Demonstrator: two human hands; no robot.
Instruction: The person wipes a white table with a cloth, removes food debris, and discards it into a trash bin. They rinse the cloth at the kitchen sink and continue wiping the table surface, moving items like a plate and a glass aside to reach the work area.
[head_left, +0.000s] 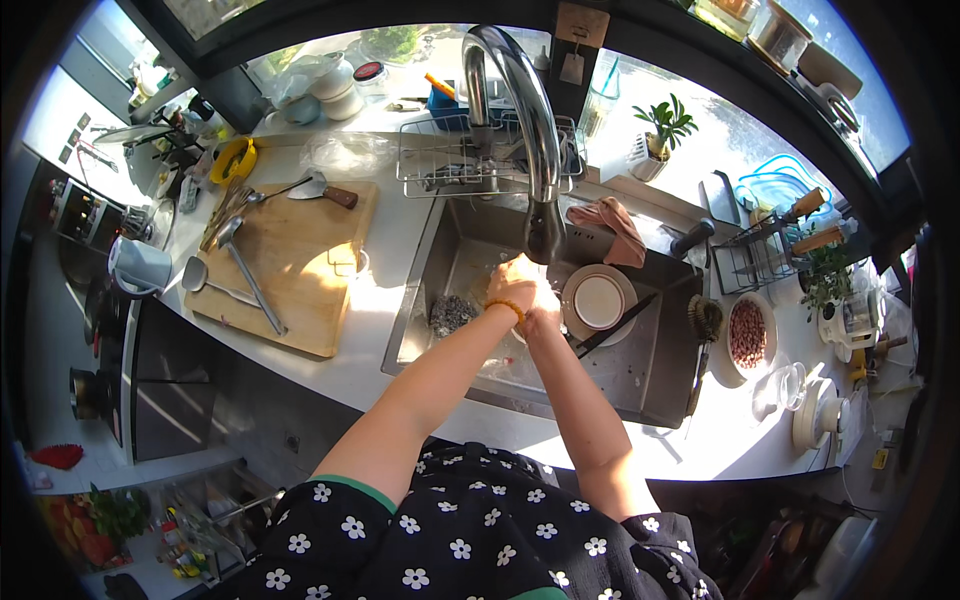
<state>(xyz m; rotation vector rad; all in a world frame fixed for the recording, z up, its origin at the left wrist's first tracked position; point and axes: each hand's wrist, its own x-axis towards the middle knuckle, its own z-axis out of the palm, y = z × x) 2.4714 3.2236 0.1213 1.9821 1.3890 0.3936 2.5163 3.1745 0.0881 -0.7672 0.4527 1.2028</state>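
My left hand and my right hand are together over a stainless steel sink, just below the spout of a chrome faucet. Glare and overlap hide the fingers and whatever may be between them. A beaded bracelet circles the left wrist. Right of the hands, a small white bowl sits on a plate, with a black-handled knife lying across the plate's edge. A steel wool scrubber lies at the sink's left side.
A wooden cutting board with a ladle, spatula and cleaver-like scraper lies at left. A pink cloth drapes over the sink's back edge. A wire rack stands behind; a brush and a bowl of peanuts are at right.
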